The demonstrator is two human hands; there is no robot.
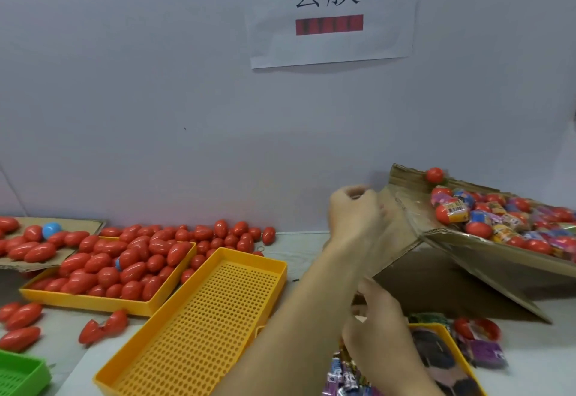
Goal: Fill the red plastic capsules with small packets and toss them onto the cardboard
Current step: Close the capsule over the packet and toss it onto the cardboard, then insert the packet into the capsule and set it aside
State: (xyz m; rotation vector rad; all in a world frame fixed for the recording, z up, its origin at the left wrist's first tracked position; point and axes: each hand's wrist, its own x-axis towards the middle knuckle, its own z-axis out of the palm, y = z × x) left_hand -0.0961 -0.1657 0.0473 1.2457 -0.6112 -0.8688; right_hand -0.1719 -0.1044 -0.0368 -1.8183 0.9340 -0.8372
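Presently noting the left hand point(355, 211) raised at 3 o'clock against the near flap of the cardboard point(452, 283), fingers curled and blurred; failing to tell whether anything is being held. Noting the right hand point(377, 327) hovering at 5 o'clock over the small packets point(346, 377), back turned to camera; grip likewise not determinable.

Flagging one red capsule point(434, 174) sitting at the cardboard's top edge at 2 o'clock: probably risking a roll off the far side. Judging the tilted sheet as also inviting the filled heap to slide. Locating the unfilled red capsules point(131, 258) heaped at 9 o'clock on the tabletop point(299, 258).

Reading "套膜" on the wall sign point(330, 15) at 12 o'clock; finding the red strip beneath and the packet print illegible.
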